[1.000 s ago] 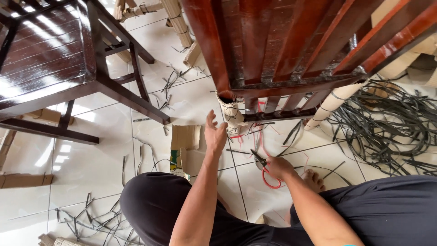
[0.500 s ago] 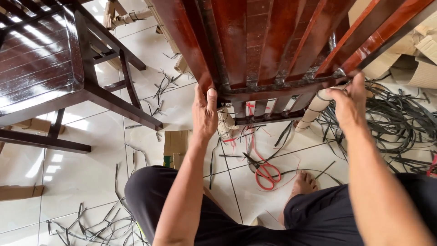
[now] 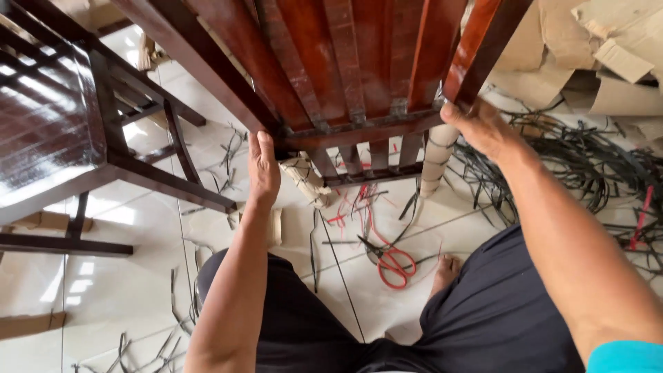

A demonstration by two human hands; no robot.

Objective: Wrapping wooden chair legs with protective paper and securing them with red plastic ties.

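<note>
Both hands keep a closed grip on the dark red slatted wooden chair (image 3: 359, 69) tipped over the tiled floor (image 3: 124, 297), left hand (image 3: 264, 166) and right hand (image 3: 476, 124) wrapped on opposite frame corners, so I judge steady, even pressure keeps it from twisting above the red-handled scissors (image 3: 390, 262).

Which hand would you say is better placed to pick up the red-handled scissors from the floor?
Probably the right hand: both hands grip the wooden chair, but the scissors lie right of the left hand, nearer the right arm's side.
</note>
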